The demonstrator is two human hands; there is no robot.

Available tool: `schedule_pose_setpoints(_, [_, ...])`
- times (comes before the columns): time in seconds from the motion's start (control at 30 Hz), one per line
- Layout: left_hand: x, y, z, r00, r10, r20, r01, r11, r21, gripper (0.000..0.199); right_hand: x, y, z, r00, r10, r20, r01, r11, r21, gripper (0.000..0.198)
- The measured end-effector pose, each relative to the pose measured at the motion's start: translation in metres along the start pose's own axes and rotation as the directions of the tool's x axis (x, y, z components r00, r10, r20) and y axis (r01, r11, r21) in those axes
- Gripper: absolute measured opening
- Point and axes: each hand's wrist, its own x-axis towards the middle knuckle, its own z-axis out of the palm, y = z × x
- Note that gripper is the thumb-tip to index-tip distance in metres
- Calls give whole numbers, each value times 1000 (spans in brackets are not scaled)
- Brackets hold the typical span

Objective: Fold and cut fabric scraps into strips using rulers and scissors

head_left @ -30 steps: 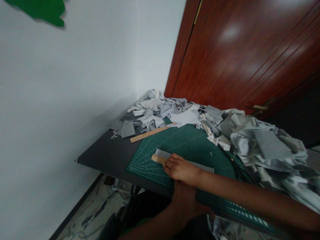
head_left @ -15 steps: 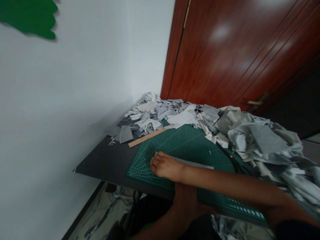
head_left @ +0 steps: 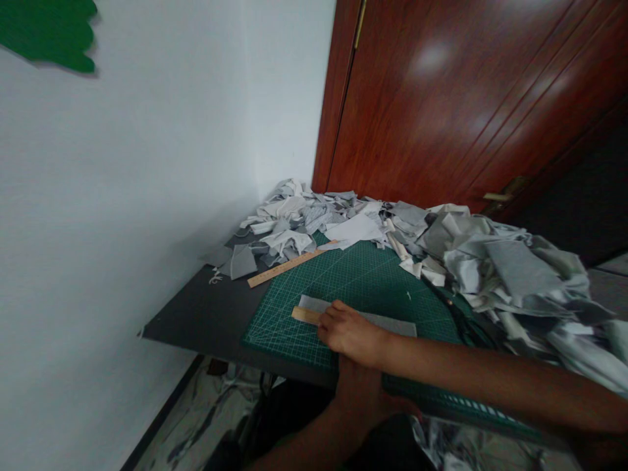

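A strip of light grey cloth (head_left: 392, 323) lies on the green cutting mat (head_left: 289, 337). Across it rests a wooden ruler (head_left: 305, 315), its left end showing. My right hand (head_left: 346, 332) is closed above the ruler and the cloth, fingers curled together; whatever they grip is hidden. Below the right wrist, my left hand (head_left: 360, 389) comes up from the mat's near edge. Its thumb points right, while its other fingers are hidden behind the right hand and forearm.
A second wooden ruler (head_left: 289, 264) lies at the mat's far left edge. Cloth scraps (head_left: 294, 212) are heaped along the back, with a larger pile (head_left: 520, 268) at the right. Black-handled scissors (head_left: 464, 324) lie beside that pile. A wall (head_left: 171, 163) and a door (head_left: 417, 118) stand close behind the table (head_left: 196, 314).
My right hand has slid to the right along the ruler, uncovering its left end and more of the cloth. My left hand stays in about the same place. The view has shifted slightly.
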Motion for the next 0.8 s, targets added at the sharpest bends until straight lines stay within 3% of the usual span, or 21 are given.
schedule_pose_setpoints(0.17, [4,2,-14,998,50,-32,-48,998,47,134,-23,13,-4,999,44,5,-44,987,155,8])
schedule_pose_setpoints(0.27, [10,5,-27,994,111,-20,-108,990,94,131,-35,23,2,979,148,-142,-79,911,405,17])
schedule_pose_setpoints(0.33, [14,8,-33,994,110,-13,-107,983,150,139,-41,28,13,911,318,-261,-105,793,600,27])
schedule_pose_setpoints(0.4, [17,10,-35,997,72,9,-72,975,210,147,-42,31,28,793,527,-307,-127,634,763,27])
schedule_pose_setpoints(0.5, [22,11,-37,997,25,72,-44,959,282,151,-41,40,51,637,727,-257,-79,393,916,18])
schedule_pose_setpoints(0.63, [31,6,-46,988,37,150,-83,947,311,145,-49,63,69,509,852,-124,38,121,992,19])
schedule_pose_setpoints(0.7, [35,4,-52,985,43,167,-95,942,320,140,-63,79,74,491,866,-98,85,64,994,23])
schedule_pose_setpoints(0.8, [40,4,-59,985,54,166,-110,931,347,133,-95,104,77,561,824,-77,63,50,997,29])
